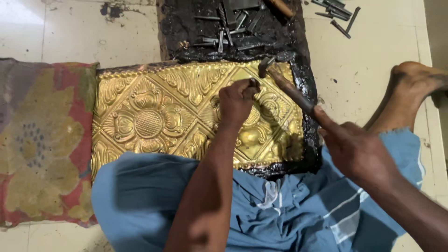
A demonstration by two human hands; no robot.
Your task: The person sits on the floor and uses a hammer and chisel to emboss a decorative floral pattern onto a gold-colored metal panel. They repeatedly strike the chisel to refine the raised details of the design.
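A gold-coloured embossed metal sheet [154,116] with flower and diamond patterns lies on a black pitch bed [305,88] in front of me. My left hand [237,100] rests on the sheet's right flower, fingers closed around a small metal punch [254,84] held against the metal. In my right hand [354,147] is a hammer [284,84] gripped by its wooden handle. The hammer's steel head hovers just above and to the right of the punch.
Several loose steel punches [228,28] lie on the black pitch behind the sheet, more [338,14] on the pale floor at top right. A worn red and yellow cushion [42,140] lies left. My blue cloth-covered lap [149,200] and bare foot [413,81] border the work.
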